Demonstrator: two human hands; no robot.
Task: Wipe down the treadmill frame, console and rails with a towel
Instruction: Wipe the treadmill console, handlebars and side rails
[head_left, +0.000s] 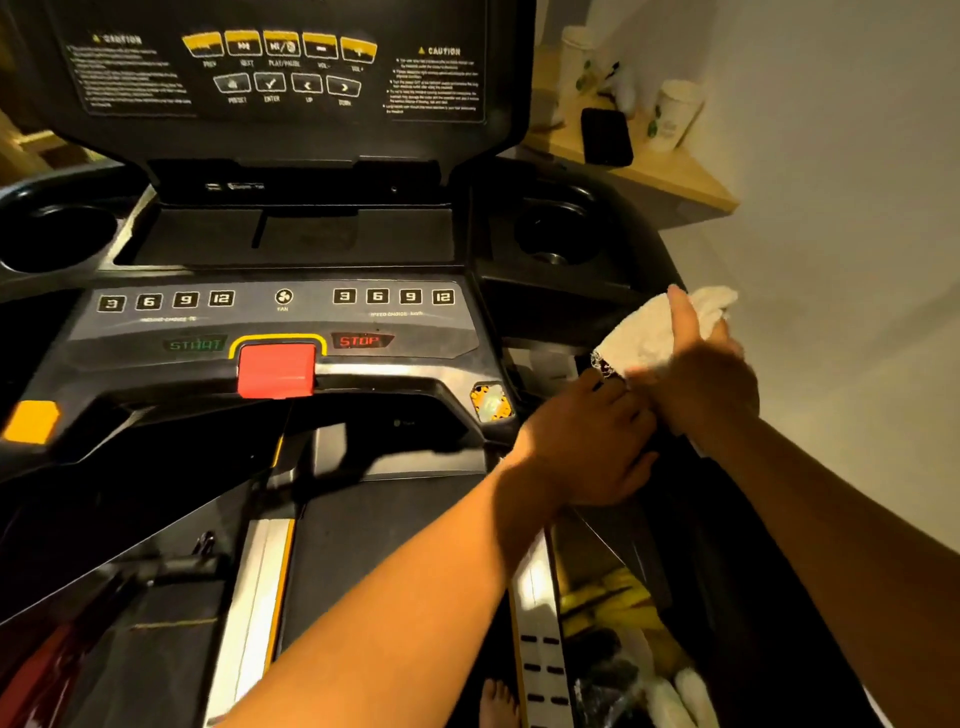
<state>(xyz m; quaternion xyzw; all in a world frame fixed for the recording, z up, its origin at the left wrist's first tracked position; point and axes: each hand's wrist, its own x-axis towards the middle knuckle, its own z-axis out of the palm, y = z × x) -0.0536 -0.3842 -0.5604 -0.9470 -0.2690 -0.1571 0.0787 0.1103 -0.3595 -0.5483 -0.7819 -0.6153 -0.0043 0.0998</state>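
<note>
The black treadmill console (280, 312) fills the left and middle of the view, with a red safety key (276, 370), START and STOP labels and number buttons. A white towel (649, 332) lies over the right handrail (691, 493) beside the console. My right hand (696, 379) grips the towel, thumb pointing up, and presses it onto the rail. My left hand (587, 447) reaches across and rests against the rail just below the towel; its fingertips are hidden under my right wrist.
Cup holders sit at the console's left (57, 234) and right (558, 234). A wooden shelf (670, 171) at the back right carries a black phone (605, 136) and paper cups (672, 114). A white wall (831, 260) stands close on the right. The belt (384, 545) runs below.
</note>
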